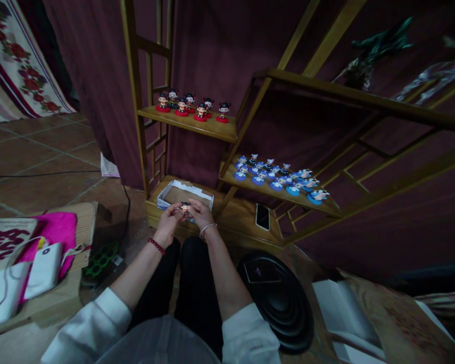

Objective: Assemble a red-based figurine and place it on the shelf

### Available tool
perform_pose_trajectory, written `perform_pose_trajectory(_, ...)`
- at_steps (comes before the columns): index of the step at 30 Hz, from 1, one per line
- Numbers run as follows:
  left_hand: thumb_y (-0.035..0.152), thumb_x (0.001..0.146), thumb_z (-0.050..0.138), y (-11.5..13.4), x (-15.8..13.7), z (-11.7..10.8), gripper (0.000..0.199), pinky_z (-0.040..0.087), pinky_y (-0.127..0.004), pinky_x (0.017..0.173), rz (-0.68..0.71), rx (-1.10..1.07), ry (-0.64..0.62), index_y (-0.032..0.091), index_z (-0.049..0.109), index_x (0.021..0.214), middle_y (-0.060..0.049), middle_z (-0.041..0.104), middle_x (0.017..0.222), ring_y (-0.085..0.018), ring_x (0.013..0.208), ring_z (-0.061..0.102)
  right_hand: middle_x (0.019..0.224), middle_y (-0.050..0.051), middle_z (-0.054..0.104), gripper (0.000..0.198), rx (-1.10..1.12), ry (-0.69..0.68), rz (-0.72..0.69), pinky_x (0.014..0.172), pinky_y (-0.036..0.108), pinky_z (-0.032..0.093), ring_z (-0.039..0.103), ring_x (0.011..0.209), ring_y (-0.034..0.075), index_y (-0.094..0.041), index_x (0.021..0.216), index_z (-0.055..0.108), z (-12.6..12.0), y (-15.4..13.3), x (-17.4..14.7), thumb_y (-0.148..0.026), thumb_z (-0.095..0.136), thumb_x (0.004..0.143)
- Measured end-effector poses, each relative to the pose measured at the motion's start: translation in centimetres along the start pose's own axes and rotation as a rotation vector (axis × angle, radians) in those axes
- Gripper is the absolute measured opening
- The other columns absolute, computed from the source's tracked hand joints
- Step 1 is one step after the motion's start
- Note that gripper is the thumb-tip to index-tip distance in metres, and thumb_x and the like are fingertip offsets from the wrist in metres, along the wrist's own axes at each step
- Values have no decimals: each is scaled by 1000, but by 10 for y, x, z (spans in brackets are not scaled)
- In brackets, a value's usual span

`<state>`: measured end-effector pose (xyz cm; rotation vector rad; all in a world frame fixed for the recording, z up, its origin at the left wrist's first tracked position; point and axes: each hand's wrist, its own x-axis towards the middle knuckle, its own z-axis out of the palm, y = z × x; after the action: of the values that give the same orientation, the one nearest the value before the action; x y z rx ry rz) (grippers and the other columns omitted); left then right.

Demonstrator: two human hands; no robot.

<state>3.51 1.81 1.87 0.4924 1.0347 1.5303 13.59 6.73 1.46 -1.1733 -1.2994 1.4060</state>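
Both hands meet just in front of the shelf unit's bottom board, over the near edge of the white cardboard box (185,194). Left hand (171,215) and right hand (199,212) pinch one small figurine (185,206) between fingertips, narrow grip, both touching it. Figurine: dark hair, tiny, colour of its base too small to tell. It's held above the box rim, not resting on anything.

Box: open top, low walls, white with blue print on the sides, brown inside. What the interior shows looks bare; near part is hidden behind the hands, so can't tell if more lies there.

Left wrist has a red bead bracelet (156,246), right wrist a pale bangle (207,228). White sleeves, dark trousers below.

Shelves:
- upper-left wooden shelf (212,130): a row of red-base figurines (191,107), upright, close together.
- middle shelf (250,183): blue-base figurines (278,174), upright, in roughly two rows running off to the right.
- bottom board: a phone (263,216) lying flat, screen dark, right of the box, apart from it.

Floor side: black round ribbed object (284,303) right of the knees. On the left, a pink cloth (58,225) on a cardboard surface, with a white power bank (43,270) and cable on it.
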Motion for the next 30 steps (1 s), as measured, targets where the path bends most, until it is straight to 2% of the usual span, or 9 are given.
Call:
perform_pose_trajectory(6,15,58,66,0,4,-2,37,40,-20,54,33,51,-26,15,61,94,2,60,65,-8,56,54,72,0,68,18,-18,44,12,60,23,50,62,63,12,-17,80,59,3,0,2,-26,63,64)
perform_pose_trajectory(16,16,60,68,3,4,0,29,44,-22,55,-28,3,5,14,61,88,-1,64,69,-9,55,57,76,1,69,21,5,31,-8,65,26,52,64,69,13,-18,79,61,5,1,-1,-31,65,63)
perform_pose_trajectory(22,15,60,70,6,5,1,23,43,-19,50,-30,38,58,14,58,80,2,61,63,-8,51,56,76,1,69,28,52,-4,-7,66,25,52,64,66,12,-17,82,61,4,3,-3,-32,69,60)
perform_pose_trajectory(25,14,61,70,6,5,2,20,43,-20,50,-41,31,97,13,56,74,2,59,62,-8,50,56,74,0,69,34,36,-12,-14,67,27,53,64,65,12,-18,90,60,2,3,-4,-30,70,60)
perform_pose_trajectory(30,17,61,70,6,4,1,21,43,-21,52,-38,53,46,13,58,77,0,62,65,-9,53,57,77,-2,70,45,21,-45,-35,71,29,53,65,68,13,-23,106,57,1,2,-6,-30,68,64)
